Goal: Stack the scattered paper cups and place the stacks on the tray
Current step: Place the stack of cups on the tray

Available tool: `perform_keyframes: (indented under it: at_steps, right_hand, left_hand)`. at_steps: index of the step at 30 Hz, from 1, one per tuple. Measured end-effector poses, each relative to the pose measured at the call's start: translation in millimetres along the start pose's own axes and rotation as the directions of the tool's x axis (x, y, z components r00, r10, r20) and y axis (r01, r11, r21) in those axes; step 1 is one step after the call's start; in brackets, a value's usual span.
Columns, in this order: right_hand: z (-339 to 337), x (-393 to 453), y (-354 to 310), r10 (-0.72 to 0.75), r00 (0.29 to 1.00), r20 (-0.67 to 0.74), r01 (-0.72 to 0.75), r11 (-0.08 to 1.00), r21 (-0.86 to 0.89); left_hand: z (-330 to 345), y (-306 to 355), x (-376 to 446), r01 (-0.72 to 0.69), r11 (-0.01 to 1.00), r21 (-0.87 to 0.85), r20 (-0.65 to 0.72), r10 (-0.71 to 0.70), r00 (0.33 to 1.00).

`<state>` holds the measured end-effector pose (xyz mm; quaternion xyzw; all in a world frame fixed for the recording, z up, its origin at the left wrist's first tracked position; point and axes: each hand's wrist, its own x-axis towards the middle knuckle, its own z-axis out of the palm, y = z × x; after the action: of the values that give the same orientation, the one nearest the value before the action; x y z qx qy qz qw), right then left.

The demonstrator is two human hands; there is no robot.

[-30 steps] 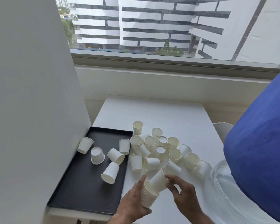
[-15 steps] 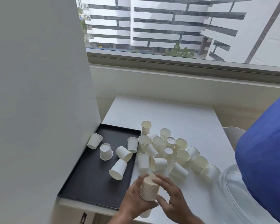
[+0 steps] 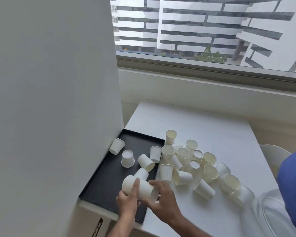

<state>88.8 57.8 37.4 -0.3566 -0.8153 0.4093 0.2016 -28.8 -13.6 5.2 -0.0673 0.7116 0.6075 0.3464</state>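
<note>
Cups: stack (image 3: 140,187), upright a moment ago, now tipped sideways over tray (image 3: 108,182); left hand (image 3: 127,201) and right hand (image 3: 162,200) both curled around it; loose cups (image 3: 208,173) on table (image 3: 203,130) unstacked; placing looks near

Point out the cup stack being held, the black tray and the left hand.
cup stack (image 3: 140,186), head view, on its side wall.
black tray (image 3: 108,183), head view, on its bare floor.
left hand (image 3: 127,200), head view, on its back.

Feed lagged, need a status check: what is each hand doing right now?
Left hand: holds the stack of white paper cups, tipped sideways over the black rectangular tray.
Right hand: fingers on the same stack's rim end.
</note>
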Motion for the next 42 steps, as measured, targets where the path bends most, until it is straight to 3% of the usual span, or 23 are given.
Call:
perform_keyframes:
  at_steps: [8, 18, 28, 42]
  right_hand:
    - [50.2, 67.0, -51.2, -0.122, 0.972, 0.2, 0.151, 0.979, -0.135]
    - [102.9, 109.2, -88.1, -0.163, 0.894, 0.418, 0.276, 0.934, -0.225]
    - [130.4, 120.4, -103.0, -0.177, 0.867, 0.467, 0.328, 0.907, -0.265]
    - [134.5, 110.7, -98.0, -0.157, 0.863, 0.48, 0.309, 0.916, -0.257]
  left_hand:
    - [-42.7, 20.0, 48.3, -0.028, 0.997, -0.069, -0.194, 0.014, 0.981]
    - [-83.7, 29.1, 86.6, 0.108, 0.974, -0.201, -0.165, -0.142, 0.976]
    - [-92.8, 39.0, 89.3, 0.205, 0.89, -0.408, -0.13, -0.278, 0.952]
    - [-90.6, 33.4, 89.8, 0.175, 0.852, -0.494, -0.087, -0.248, 0.965]
